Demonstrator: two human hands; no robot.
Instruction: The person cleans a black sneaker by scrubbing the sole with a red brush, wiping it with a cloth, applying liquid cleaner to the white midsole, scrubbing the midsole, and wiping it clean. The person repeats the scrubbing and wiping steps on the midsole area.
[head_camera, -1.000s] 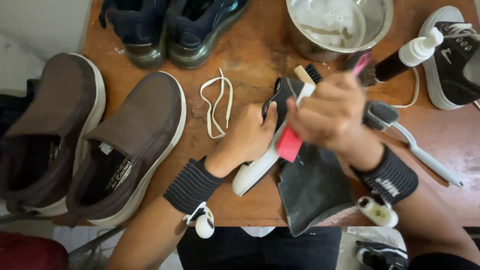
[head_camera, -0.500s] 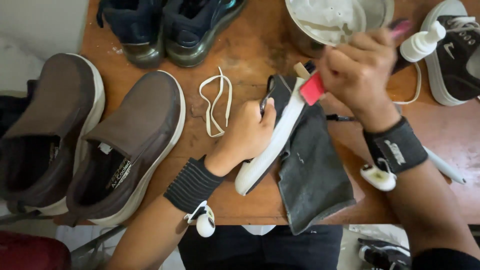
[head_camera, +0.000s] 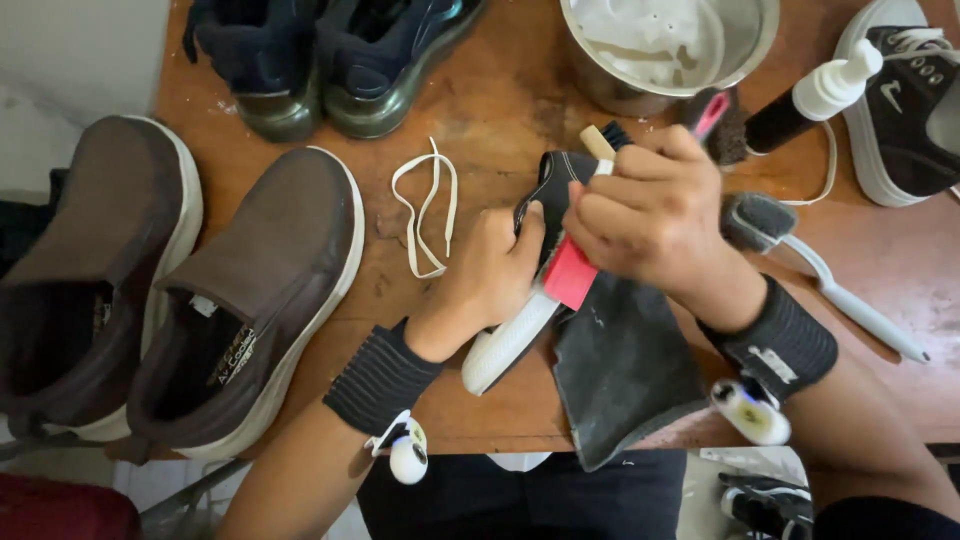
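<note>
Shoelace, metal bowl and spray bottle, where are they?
Shoelace (head_camera: 428, 208), head view, middle of the white loop.
Metal bowl (head_camera: 765, 40), head view, right rim.
Spray bottle (head_camera: 830, 88), head view, white pump top.

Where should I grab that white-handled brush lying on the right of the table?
Probably by the long white handle of the white-handled brush, coming from the right. It angles toward the table edge with bare wood around it, while the dark bristle head sits close behind the right hand.

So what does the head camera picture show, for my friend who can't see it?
A person's left hand holds a black shoe with a white sole over a dark cloth while the right hand presses a red brush against it. Brown shoes, a white lace and a metal bowl sit on the wooden table.
</note>
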